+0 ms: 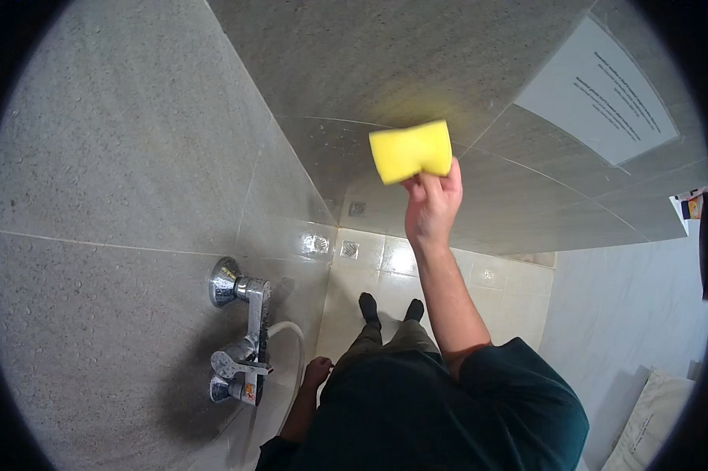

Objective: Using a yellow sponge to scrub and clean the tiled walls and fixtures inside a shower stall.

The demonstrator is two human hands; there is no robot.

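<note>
My right hand (433,203) grips the lower edge of a yellow sponge (411,151), its fingers partly hidden by it. The sponge is raised in front of a grey tiled wall (354,65), which mirrors its yellow; whether it touches the tile I cannot tell. Low beside my hip, my left hand (318,371) hangs near the white shower hose (298,338). Its fingers look curled, and whether they hold anything is unclear. A chrome shower mixer tap (256,329) is mounted on the left wall (124,176), which is covered in water drops.
Below, a beige tiled floor (401,282) bears a square drain cover (349,249) in the corner. A sheet with writing (607,94) is fixed to the wall at upper right. Pale fabric with writing (648,424) lies at lower right.
</note>
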